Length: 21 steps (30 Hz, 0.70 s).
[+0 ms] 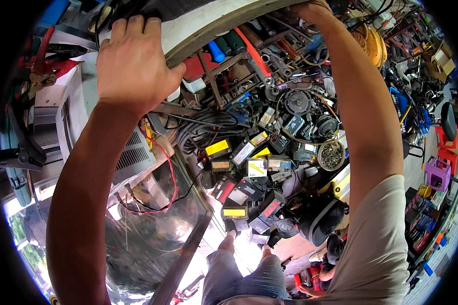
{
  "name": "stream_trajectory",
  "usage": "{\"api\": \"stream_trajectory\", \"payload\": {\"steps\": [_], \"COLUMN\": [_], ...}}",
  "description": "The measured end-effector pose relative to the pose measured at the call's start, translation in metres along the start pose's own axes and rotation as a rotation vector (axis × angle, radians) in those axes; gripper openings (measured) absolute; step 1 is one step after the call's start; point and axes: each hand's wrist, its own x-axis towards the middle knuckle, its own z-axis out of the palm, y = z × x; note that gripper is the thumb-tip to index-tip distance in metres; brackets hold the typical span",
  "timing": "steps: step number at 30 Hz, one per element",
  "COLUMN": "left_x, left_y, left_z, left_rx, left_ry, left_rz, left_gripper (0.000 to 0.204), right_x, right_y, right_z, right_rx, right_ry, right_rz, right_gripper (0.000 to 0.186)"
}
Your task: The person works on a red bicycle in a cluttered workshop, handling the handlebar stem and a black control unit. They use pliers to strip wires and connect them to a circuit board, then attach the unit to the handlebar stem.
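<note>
Both arms reach up to a white board with a dark, worn edge [198, 20] at the top of the view. My left hand [132, 66] lies on it at the upper left, fingers curled over it and thumb against the edge. My right hand [310, 11] grips the same board at the top right, its fingers mostly hidden. Just below the board are a red wrench [254, 51], a blue-handled tool [215, 50] and other tools on a metal rack. A grey vented metal box [130, 155] with red and black wires sits under my left wrist.
Batteries [257, 168], coiled hose [198, 127] and a bowl of small parts [332, 155] crowd the floor. A black bag [318, 218] lies by my legs. At lower right, another person's hand [324, 274] is near red objects. Plastic stools [437, 173] stand at far right.
</note>
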Motion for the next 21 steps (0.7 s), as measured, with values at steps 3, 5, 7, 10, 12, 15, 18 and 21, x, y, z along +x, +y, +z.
{"api": "stream_trajectory", "payload": {"steps": [3,5,7,10,12,15,18,21], "left_x": [-0.010,-0.008,-0.005,-0.003,-0.011,0.003,-0.010,-0.010], "left_y": [-0.008,-0.006,-0.004,0.002,-0.004,0.012,0.000,-0.003], "left_z": [0.005,0.005,0.003,-0.002,0.004,-0.006,-0.002,-0.003], "left_rx": [0.030,0.021,0.037,0.071,0.071,0.076,0.081,0.088], "left_ry": [-0.023,-0.014,0.006,0.017,-0.051,-0.027,-0.044,-0.058], "left_rz": [-0.036,-0.030,-0.013,-0.005,-0.069,-0.042,-0.044,-0.010], "left_gripper": [0.072,0.072,0.073,0.073,0.072,0.070,0.069,0.068], "right_x": [0.003,-0.005,-0.013,-0.031,-0.050,-0.098,-0.157,-0.255], "right_y": [-0.043,-0.044,-0.044,-0.041,-0.070,-0.033,-0.104,-0.211], "right_z": [-0.018,-0.022,-0.027,-0.044,-0.060,-0.096,-0.135,-0.169], "right_rx": [-0.118,-0.210,-0.318,-0.499,-0.475,-0.443,0.822,0.707], "right_ry": [0.200,0.284,0.250,0.007,0.048,-0.035,0.324,0.053], "right_rz": [-0.133,-0.061,0.149,0.674,0.522,0.658,0.911,0.306], "right_gripper": [0.043,0.042,0.039,0.033,0.024,0.019,0.035,0.025]}}
